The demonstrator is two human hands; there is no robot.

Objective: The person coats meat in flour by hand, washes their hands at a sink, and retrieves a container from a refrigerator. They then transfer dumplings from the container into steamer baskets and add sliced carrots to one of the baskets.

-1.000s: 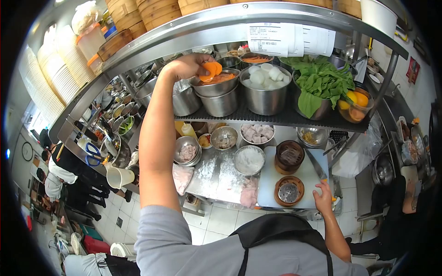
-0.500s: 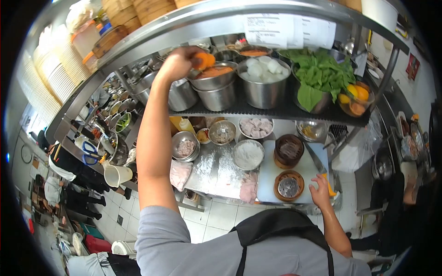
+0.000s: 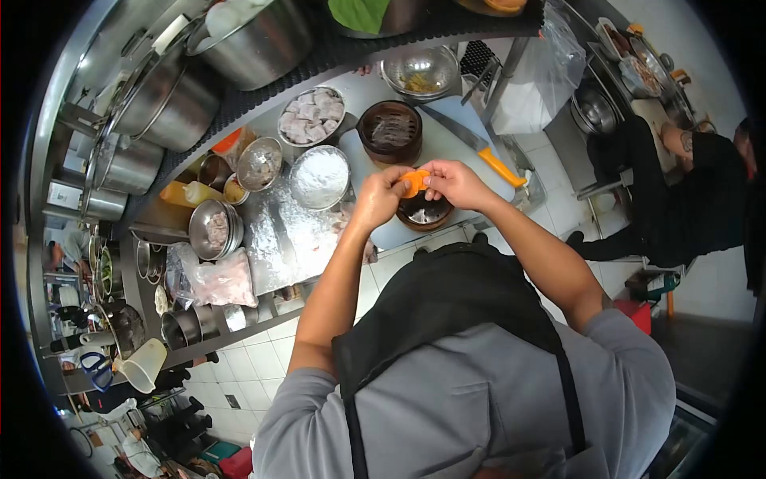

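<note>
some thin orange slices [image 3: 413,182] over round steamer [image 3: 423,212]

The orange slices [image 3: 412,182] show only as a thin edge. The fingertips of the left hand [image 3: 381,195] and right hand [image 3: 455,184] cover the rest, so how many there are cannot be told. Directly under the grip, both hands hide half of the bamboo steamer [image 3: 424,215]. Far above the grip, a green leaf [image 3: 359,12] and a steel pot [image 3: 255,40] are cut off by the top edge. Well right of the grip, a co-worker [image 3: 702,199] is cropped by the dark lens rim. Left of the grip, what the small bowl [image 3: 233,190] holds is too small to tell.
</note>
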